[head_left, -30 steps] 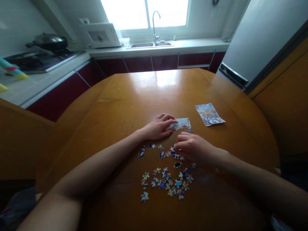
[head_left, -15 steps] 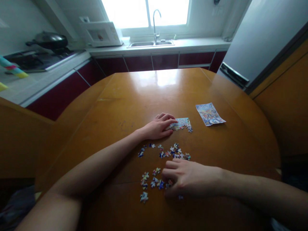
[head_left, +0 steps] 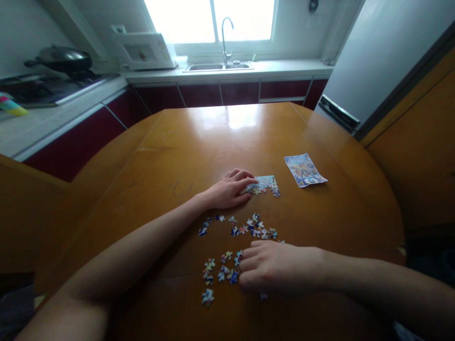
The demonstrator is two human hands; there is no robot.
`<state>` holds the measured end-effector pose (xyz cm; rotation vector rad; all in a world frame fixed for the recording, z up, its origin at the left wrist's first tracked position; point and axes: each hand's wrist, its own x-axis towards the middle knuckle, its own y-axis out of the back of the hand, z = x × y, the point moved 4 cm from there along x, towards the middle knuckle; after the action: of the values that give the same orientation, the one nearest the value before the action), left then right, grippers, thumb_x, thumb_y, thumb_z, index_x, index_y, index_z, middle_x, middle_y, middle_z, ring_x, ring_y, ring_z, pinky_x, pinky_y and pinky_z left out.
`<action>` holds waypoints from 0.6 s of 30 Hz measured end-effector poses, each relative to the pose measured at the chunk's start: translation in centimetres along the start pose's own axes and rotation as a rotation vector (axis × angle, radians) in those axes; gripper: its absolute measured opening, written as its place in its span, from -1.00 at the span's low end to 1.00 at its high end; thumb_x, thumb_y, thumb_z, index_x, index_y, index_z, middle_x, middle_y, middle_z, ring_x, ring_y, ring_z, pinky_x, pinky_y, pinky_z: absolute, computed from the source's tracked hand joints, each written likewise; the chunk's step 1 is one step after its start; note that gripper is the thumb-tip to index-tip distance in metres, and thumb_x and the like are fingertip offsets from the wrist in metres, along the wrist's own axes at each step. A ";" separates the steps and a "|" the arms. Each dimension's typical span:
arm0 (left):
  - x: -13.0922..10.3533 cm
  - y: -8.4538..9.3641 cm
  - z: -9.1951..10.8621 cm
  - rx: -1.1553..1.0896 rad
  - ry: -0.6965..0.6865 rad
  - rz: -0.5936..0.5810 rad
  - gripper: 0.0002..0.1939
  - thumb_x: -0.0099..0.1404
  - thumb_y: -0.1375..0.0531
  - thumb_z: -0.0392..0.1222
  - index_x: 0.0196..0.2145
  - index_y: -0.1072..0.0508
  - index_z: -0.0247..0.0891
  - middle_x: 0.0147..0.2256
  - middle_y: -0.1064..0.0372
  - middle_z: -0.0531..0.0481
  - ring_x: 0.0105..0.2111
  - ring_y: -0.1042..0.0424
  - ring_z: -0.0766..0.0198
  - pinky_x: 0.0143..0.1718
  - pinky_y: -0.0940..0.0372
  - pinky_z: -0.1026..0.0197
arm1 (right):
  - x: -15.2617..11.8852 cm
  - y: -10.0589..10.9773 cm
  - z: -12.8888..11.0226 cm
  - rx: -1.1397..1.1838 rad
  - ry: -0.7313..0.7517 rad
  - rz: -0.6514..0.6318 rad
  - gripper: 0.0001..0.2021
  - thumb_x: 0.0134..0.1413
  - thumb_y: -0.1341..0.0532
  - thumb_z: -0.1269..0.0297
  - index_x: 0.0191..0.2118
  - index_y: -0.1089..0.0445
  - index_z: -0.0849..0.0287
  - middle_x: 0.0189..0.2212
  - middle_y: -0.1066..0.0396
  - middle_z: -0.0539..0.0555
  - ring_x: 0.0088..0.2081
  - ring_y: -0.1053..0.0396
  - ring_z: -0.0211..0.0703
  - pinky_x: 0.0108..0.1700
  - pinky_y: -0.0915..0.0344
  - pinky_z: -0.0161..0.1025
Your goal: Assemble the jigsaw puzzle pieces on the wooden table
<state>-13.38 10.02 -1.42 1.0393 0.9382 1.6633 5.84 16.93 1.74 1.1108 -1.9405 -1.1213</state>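
Observation:
My left hand (head_left: 232, 189) lies flat with its fingers stretched out, palm down. Its fingertips rest on the left part of a partly joined jigsaw puzzle (head_left: 265, 183), a pale blue strip whose right end reaches down toward me. Close to the table's near side, my right hand (head_left: 270, 266) is low over loose puzzle pieces, fingers curled and pressed together. Its fingertips and thumb are mostly hidden, so whatever it grips cannot be made out. Loose puzzle pieces (head_left: 232, 276) lie just left of it. Another scatter of puzzle pieces (head_left: 256, 227) lies between both hands.
A creased picture sheet (head_left: 304, 170) lies right of the joined puzzle on the wooden table (head_left: 199, 142). Beyond the table are a counter with a sink (head_left: 204, 67), a microwave (head_left: 145, 51) and a pan on a stove (head_left: 64, 59). A fridge (head_left: 346, 71) stands at the right.
The whole view has shifted slightly. My right hand's fingers have curled in, its thumb is now tucked out of sight, and a piece shows beside its knuckles. My left hand stays on the puzzle.

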 end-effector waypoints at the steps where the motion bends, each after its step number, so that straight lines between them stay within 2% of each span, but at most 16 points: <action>1: 0.0 0.0 0.0 0.002 0.002 -0.002 -0.56 0.43 -0.13 -0.07 0.23 -0.30 -0.05 0.14 -0.27 -0.14 0.17 -0.19 0.00 0.27 -0.11 -0.15 | -0.2 0.3 0.4 0.030 -0.027 0.018 -0.87 0.36 -0.14 0.34 -0.25 -0.39 0.16 -0.30 -0.47 0.03 -0.25 -0.32 -0.20 -0.14 -0.22 -0.25; 8: 0.1 -0.1 -0.1 0.008 0.006 0.002 -0.57 0.43 -0.14 -0.07 0.23 -0.30 -0.06 0.14 -0.27 -0.12 0.17 -0.18 0.01 0.27 -0.11 -0.14 | -2.6 3.0 4.9 0.186 -0.383 0.357 -0.85 0.33 -0.15 0.39 -0.22 -0.49 0.19 -0.32 -0.46 0.05 -0.33 -0.34 -0.27 -0.26 -0.25 -0.32; 12: 0.1 0.0 -0.1 0.008 0.015 -0.007 -0.56 0.42 -0.15 -0.06 0.22 -0.31 -0.05 0.15 -0.27 -0.12 0.17 -0.18 0.00 0.27 -0.11 -0.15 | -4.1 4.0 7.3 0.201 -0.525 0.485 -0.82 0.25 -0.18 0.49 -0.26 -0.53 0.19 -0.31 -0.49 0.06 -0.29 -0.39 -0.25 -0.20 -0.30 -0.29; 15: 0.1 0.0 -0.1 0.007 0.016 -0.014 -0.56 0.42 -0.15 -0.06 0.22 -0.31 -0.05 0.15 -0.27 -0.12 0.17 -0.18 -0.01 0.27 -0.11 -0.16 | -5.0 4.4 8.7 0.199 -0.625 0.504 -0.79 0.21 -0.18 0.55 -0.26 -0.56 0.20 -0.28 -0.54 0.09 -0.25 -0.43 -0.22 -0.15 -0.33 -0.26; 18: 0.1 -0.1 -0.2 0.000 0.014 -0.004 -0.57 0.42 -0.14 -0.06 0.22 -0.32 -0.04 0.14 -0.27 -0.12 0.17 -0.18 -0.01 0.27 -0.11 -0.16 | -5.5 4.2 9.5 0.222 -0.744 0.447 -0.77 0.18 -0.19 0.58 -0.24 -0.58 0.19 -0.27 -0.58 0.10 -0.24 -0.47 -0.20 -0.13 -0.35 -0.24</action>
<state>-13.51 10.08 -1.52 1.0260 0.9487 1.6688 -0.99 26.44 0.73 0.3059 -2.7569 -1.1702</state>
